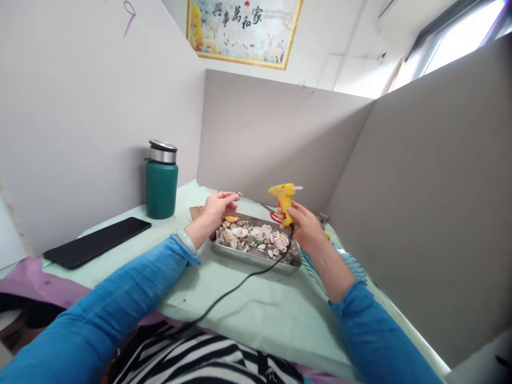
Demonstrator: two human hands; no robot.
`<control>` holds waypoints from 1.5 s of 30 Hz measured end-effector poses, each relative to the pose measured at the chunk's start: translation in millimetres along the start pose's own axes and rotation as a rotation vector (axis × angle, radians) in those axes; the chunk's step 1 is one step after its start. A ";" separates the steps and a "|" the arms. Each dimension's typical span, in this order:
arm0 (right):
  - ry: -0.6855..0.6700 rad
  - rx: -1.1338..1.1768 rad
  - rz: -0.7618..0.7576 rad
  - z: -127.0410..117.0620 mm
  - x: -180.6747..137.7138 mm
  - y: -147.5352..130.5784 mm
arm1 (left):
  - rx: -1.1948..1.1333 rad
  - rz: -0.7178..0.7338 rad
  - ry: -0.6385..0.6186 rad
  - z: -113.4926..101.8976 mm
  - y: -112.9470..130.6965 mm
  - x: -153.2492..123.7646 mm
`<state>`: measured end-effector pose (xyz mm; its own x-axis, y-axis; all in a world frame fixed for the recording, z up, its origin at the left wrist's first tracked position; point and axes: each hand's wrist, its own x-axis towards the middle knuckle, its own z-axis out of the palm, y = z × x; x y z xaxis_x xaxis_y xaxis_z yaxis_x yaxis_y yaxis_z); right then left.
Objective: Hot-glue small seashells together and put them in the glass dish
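Observation:
My right hand point(304, 223) is wrapped round the handle of a yellow glue gun point(285, 198), held upright above the tray's right side. A clear glue stick pokes out of its back, and its nozzle points left. Between the fingertips of my left hand point(221, 207) is a small brown-and-white shell point(240, 195), pinched above the tray's far left part. Below both hands lies a metal tray point(256, 258) with many seashells point(256, 234) in it. From the gun's handle a black cord point(236, 287) runs down across the table toward me.
A green bottle point(161, 186) and a black phone-like slab point(98, 241) are at the left. Red-handled scissors point(275, 216) lie behind the tray, and a brown board point(196, 213) is at its far left. Blue ribbed material point(352, 264) sits right. Grey panels point(280, 133) enclose the table.

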<state>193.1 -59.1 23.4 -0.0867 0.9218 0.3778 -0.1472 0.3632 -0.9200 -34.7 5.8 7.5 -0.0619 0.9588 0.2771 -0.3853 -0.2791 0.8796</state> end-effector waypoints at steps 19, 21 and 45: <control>-0.106 -0.246 0.074 17.1 -19.4 37.3 | -0.127 -0.230 -0.210 5.6 -18.8 -9.3; -0.099 -0.270 0.064 17.8 -19.6 36.9 | -0.137 -0.251 -0.223 5.7 -17.9 -9.4; -0.084 -0.415 0.036 17.6 -18.4 42.0 | -0.083 -0.174 -0.227 6.4 -19.9 -8.8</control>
<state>171.2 -63.2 -20.3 -0.1670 0.9268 0.3364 0.2646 0.3708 -0.8902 -20.5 2.6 -10.0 0.2156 0.9531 0.2124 -0.4463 -0.0973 0.8896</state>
